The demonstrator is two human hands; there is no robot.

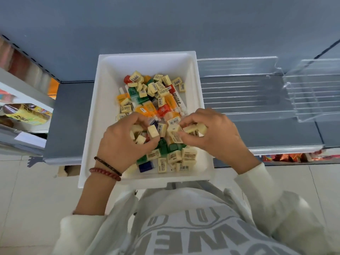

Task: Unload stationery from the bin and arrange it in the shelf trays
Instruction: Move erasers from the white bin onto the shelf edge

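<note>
erasers point(153, 131): cream blocks with barcode labels. We see a handful in each hand over the near half of the bin, and more lying loose below and at the far end.
left hand point(125, 142): fingers curled round several erasers, one block sticking up between thumb and forefinger. The grip is full.
right hand point(215, 133): fingers and thumb pinch a clump of erasers. Its thumb tip is just beside the left hand's load.
handfuls vs pile: we cannot tell whether they touch the pile or sit just above it.
bin point(103, 107): white and deep, sitting on the grey shelf point(68, 116) and overhanging its front edge, right in front of the person.
other contents: coloured plastic pieces point(147, 109) in orange, green, red and blue, mixed through the erasers. A white marker point(177, 97) lies along the right side.
trays point(239, 89): clear acrylic with slotted dividers, on the shelf just right of the bin. We see a second clear tray point(316, 89) further right.
left wrist: two beaded bracelets point(105, 172), one dark and one red.
</note>
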